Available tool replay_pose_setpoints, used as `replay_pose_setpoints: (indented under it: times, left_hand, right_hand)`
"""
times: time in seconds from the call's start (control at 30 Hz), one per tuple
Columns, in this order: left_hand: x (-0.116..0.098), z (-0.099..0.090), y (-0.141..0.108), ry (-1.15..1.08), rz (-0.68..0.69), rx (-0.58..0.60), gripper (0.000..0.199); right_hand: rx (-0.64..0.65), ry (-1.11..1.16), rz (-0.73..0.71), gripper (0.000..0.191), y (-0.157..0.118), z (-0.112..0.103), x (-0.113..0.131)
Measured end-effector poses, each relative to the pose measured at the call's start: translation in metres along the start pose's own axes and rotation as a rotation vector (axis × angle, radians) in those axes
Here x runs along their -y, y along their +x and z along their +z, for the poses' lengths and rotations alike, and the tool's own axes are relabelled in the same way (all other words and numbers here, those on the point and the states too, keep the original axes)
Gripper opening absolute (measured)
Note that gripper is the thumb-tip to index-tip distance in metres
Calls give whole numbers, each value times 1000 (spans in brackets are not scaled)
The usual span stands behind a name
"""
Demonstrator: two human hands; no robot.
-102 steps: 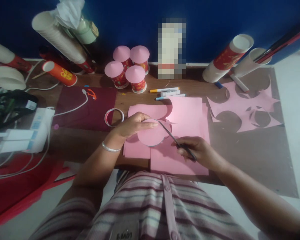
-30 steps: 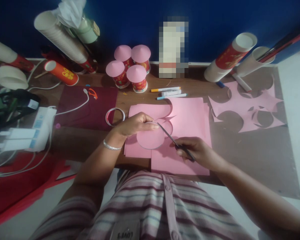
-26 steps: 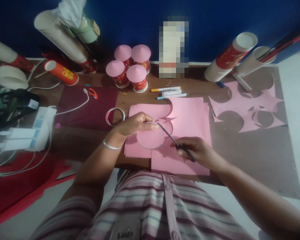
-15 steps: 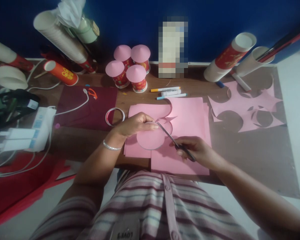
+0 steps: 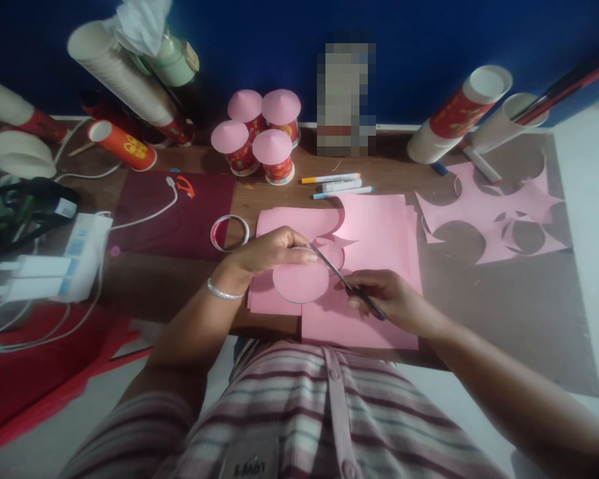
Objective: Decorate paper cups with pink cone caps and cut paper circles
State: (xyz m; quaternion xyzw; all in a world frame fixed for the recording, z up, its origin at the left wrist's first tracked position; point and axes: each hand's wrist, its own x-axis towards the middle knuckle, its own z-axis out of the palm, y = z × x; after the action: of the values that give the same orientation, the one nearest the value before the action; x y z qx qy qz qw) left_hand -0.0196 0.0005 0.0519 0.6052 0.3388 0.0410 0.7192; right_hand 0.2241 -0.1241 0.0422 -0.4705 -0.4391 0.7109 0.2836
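A round piece of pink paper (image 5: 300, 283) is pinched in my left hand (image 5: 274, 251), its rounded edge toward my body. My right hand (image 5: 392, 298) is closed around the handles of dark scissors (image 5: 335, 269), whose blades point up and left and meet the paper beside my left fingertips. A narrow pink strip curls away to the right of the blades. Beneath both hands lie stacked pink sheets (image 5: 374, 233) on the brown table.
Behind are markers (image 5: 330, 178) and several red cups with pink cone tops (image 5: 272, 148). A tape roll (image 5: 229, 233) sits left of the sheets. Pink offcuts (image 5: 489, 209) lie right. A power strip (image 5: 82, 256) with cables is at far left.
The round pink paper has shifted slightly down toward my body. My right hand and the scissors have moved slightly left and up. My left hand still pinches the paper.
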Motion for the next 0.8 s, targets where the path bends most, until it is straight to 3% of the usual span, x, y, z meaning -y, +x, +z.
replay_pose_setpoints:
  times: [0.8]
  left_hand:
    - [-5, 1, -1, -9, 16, 14, 40]
  right_hand:
    - [-6, -38, -43, 41, 0, 0, -2]
